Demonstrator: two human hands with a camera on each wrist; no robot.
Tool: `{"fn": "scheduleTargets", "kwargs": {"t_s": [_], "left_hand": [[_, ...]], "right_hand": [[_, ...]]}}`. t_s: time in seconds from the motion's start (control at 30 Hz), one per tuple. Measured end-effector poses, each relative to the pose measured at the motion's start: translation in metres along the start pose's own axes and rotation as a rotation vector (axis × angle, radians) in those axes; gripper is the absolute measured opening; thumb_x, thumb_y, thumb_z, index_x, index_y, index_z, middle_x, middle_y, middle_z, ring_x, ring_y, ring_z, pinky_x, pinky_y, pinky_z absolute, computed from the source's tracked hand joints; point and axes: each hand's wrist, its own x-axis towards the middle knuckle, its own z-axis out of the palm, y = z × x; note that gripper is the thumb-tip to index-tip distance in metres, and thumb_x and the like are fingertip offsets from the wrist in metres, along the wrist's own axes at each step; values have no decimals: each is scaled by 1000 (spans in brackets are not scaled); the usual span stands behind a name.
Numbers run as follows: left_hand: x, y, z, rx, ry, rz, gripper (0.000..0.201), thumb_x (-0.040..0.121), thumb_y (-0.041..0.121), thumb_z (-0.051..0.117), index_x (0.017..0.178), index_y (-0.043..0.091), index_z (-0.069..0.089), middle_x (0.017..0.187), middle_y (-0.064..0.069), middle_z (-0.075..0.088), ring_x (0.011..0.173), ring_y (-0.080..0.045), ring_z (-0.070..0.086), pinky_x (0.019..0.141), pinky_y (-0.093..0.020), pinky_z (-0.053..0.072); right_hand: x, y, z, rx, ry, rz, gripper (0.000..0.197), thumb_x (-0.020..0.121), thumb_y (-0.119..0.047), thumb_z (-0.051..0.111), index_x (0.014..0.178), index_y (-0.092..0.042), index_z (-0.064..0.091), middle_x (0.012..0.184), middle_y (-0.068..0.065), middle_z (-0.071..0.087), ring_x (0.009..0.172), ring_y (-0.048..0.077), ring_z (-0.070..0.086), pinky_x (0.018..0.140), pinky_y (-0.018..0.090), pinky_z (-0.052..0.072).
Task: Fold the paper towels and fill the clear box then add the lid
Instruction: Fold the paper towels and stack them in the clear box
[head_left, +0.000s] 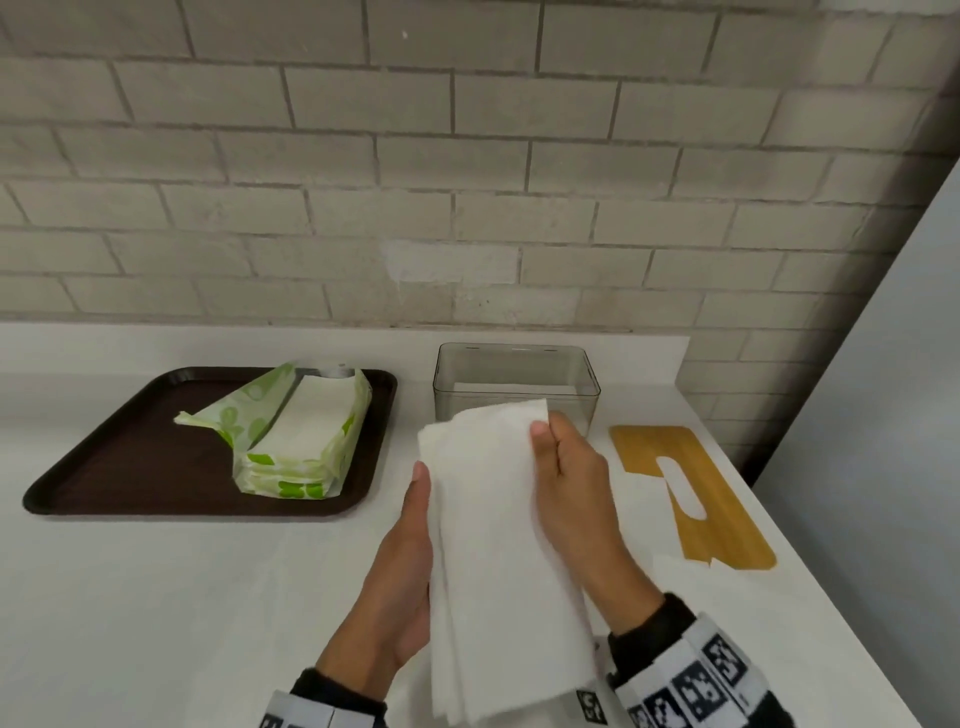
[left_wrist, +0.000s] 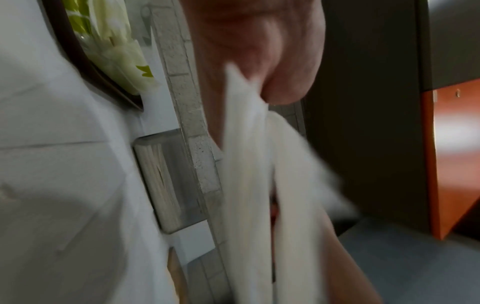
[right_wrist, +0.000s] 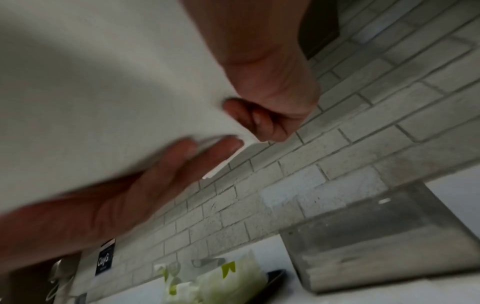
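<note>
- Lower centre: a stack of white paper towels (head_left: 498, 545) held above the white table (head_left: 156, 597); left hand (head_left: 400, 577) flat along its side, fingers straight, while right hand (head_left: 566, 483) pinches the top corner.
- Behind: clear plastic box (head_left: 517, 384), a few towels inside.
- Right: flat wooden lid with oval slot (head_left: 691, 488).
- Left: dark brown tray (head_left: 130, 467) carrying an opened green-and-white towel packet (head_left: 296, 436).

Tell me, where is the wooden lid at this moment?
In the head view the wooden lid lies flat on the white counter at the right, just right of the clear box and beside the right hand.
</note>
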Motion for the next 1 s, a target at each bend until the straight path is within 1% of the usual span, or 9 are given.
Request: {"fn": "scheduleTargets", "kwargs": {"t_s": [0.1, 0.23, 0.33, 0.43, 0.53, 0.6, 0.73, 0.83, 1.0], "left_hand": [[-2, -4, 0, 116, -21, 65, 43, 78, 41, 57, 115, 19, 61, 104, -5, 73, 96, -26, 69, 86, -44, 53], [-3, -2, -16, 189, 81, 166, 23, 88, 13, 59, 110, 16, 64, 99, -6, 74, 88, -26, 71, 75, -41, 55], [-3, 0, -31, 178, 137, 182, 24, 88, 11, 58, 111, 14, 64, 99, -9, 74, 89, -30, 70, 77, -43, 54], [-2, -1, -43, 173, 176, 180, 22, 88, 11, 58, 109, 12, 65, 95, -11, 74, 88, -34, 69, 77, -44, 53], [-3, -5, -48, 176, 188, 172, 22, 89, 10, 58, 110, 10, 64, 96, -12, 74, 89, -35, 69, 79, -46, 53], [-4, -7, -50, 179, 185, 162, 23, 90, 11, 57, 112, 10, 64, 98, -13, 73, 92, -36, 68, 84, -49, 52], [-7, -10, -53, 177, 175, 144, 21, 90, 9, 56, 110, 8, 64, 97, -14, 73, 91, -37, 68, 86, -49, 51], [-7, -11, -58, 171, 174, 131, 22, 91, 9, 55, 111, 7, 64, 97, -15, 73, 91, -37, 68, 82, -46, 52], [-4, -12, -58, 134, 176, 105, 22, 93, 13, 53, 111, 8, 64, 96, -15, 73, 90, -36, 68, 79, -45, 53]], "right_hand": [[-8, 7, 4, -37, -19, 56, 26, 98, -35, 34, 102, -16, 52, 67, -1, 57, 61, 12, 54, 58, 34, 45], [7, 23, -12, 108, -45, 160, 11, 97, -22, 45, 89, -23, 52, 75, -9, 56, 69, 0, 54, 66, 18, 43], [32, 57, -30, 7, -41, 308, 11, 94, -9, 50, 90, -18, 54, 84, -4, 56, 81, 17, 55, 65, 20, 42], [51, 96, -39, -128, -189, 525, 5, 92, -8, 53, 94, -12, 53, 94, 7, 55, 83, 22, 53, 58, 21, 38], [55, 125, -31, -371, -451, 681, 16, 91, -18, 58, 80, -8, 51, 79, 10, 55, 67, 23, 53, 57, 26, 43], [52, 133, -23, -505, -494, 689, 27, 87, -31, 62, 76, -8, 51, 73, 8, 55, 63, 20, 54, 59, 25, 44], [46, 139, -8, -678, -478, 659, 72, 76, -41, 72, 130, -6, 38, 131, 13, 44, 120, 29, 47, 97, 34, 42], [46, 140, -2, -613, -427, 653, 70, 76, -29, 76, 130, -4, 37, 128, 12, 51, 119, 27, 50, 89, 29, 42], [43, 129, -7, -557, -195, 568, 25, 85, -17, 64, 104, -14, 48, 108, 11, 63, 91, 25, 59, 75, 31, 45]]}}
